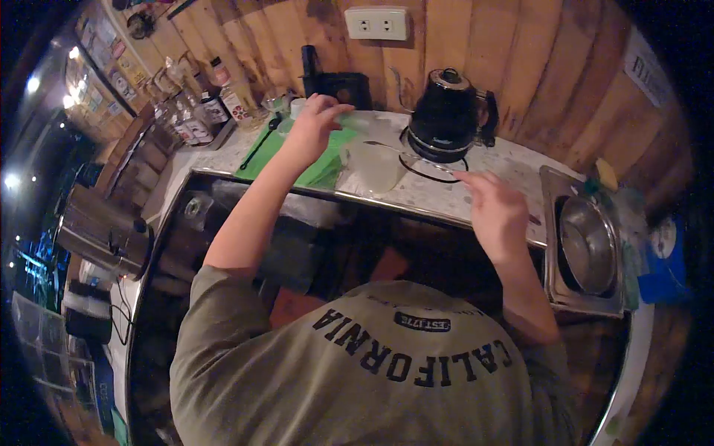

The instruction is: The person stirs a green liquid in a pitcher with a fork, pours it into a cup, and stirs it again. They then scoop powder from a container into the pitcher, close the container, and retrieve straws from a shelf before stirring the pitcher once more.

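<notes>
My right hand (pixel 497 212) pinches the handle end of a metal spoon (pixel 425 160), whose other end reaches left across the top of a cloudy plastic cup (pixel 375 167). The cup stands at the counter's front edge. My left hand (pixel 321 119) is raised over a green mat (pixel 320 160), its fingers partly stretched and apart, somewhat blurred; nothing is plainly visible in them. On the mat's left side lies a long black stirring spoon (pixel 260 145). Behind the cup stands a black electric kettle (pixel 444 115).
Several bottles (pixel 197 111) stand in the back left corner. A metal sink basin (pixel 587 245) is at the right, with a yellow sponge (pixel 606 175) behind it. A dark appliance (pixel 348 91) sits against the wooden wall below an outlet (pixel 377 24). A metal container (pixel 104 230) stands left.
</notes>
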{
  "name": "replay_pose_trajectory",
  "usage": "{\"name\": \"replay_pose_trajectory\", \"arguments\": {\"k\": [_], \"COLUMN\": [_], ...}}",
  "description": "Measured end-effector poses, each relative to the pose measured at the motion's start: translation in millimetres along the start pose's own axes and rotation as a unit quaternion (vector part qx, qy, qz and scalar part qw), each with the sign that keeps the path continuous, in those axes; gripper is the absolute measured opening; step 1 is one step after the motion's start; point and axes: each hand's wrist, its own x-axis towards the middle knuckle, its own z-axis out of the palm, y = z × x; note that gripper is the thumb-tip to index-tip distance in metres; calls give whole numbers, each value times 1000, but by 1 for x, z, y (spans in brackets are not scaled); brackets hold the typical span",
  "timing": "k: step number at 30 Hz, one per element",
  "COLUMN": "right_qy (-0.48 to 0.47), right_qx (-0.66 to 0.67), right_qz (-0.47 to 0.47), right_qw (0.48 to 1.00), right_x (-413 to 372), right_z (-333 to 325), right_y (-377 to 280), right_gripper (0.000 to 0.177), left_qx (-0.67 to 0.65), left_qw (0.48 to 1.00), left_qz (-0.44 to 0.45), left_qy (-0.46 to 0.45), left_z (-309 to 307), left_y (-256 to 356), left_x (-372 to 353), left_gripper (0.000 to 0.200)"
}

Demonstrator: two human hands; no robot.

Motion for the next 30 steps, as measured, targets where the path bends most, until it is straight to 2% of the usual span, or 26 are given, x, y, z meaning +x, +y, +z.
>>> {"name": "replay_pose_trajectory", "arguments": {"k": [2, 10, 16, 22, 24, 25, 26, 27, 30], "right_qy": [2, -1, 27, 15, 18, -1, -18, -38, -57], "right_qx": [3, 6, -2, -17, 44, 17, -7, -27, 13], "right_qz": [9, 27, -22, 12, 2, 17, 30, 43, 73], "right_qw": [1000, 1000, 999, 1000, 999, 1000, 999, 998, 996], "right_x": [-4, -7, -2, -5, -6, -7, -8, -9, -10], "right_z": [8, 14, 10, 8, 10, 12, 18, 19, 10], "right_y": [3, 4, 7, 4, 4, 5, 6, 8, 10], "right_gripper": [22, 24, 25, 27, 27, 26, 25, 25, 24], "left_qx": [-54, -76, -115, -119, -159, -169, -257, -318, -381], "left_qw": [997, 991, 985, 982, 972, 971, 950, 921, 898], "left_qz": [-53, -106, -115, -96, -119, -123, -136, -191, -187], "left_qy": [25, 32, 55, 109, 127, 113, 116, 121, 117], "left_z": [4, 20, 8, 5, 3, -1, -5, -4, -13], "left_y": [8, 8, 10, 7, 9, 11, 17, 19, 49], "left_x": [-3, -16, -15, -29, -38, -42, -43, -52, -60], "left_gripper": [43, 41, 40, 39, 39, 39, 37, 34, 37]}}
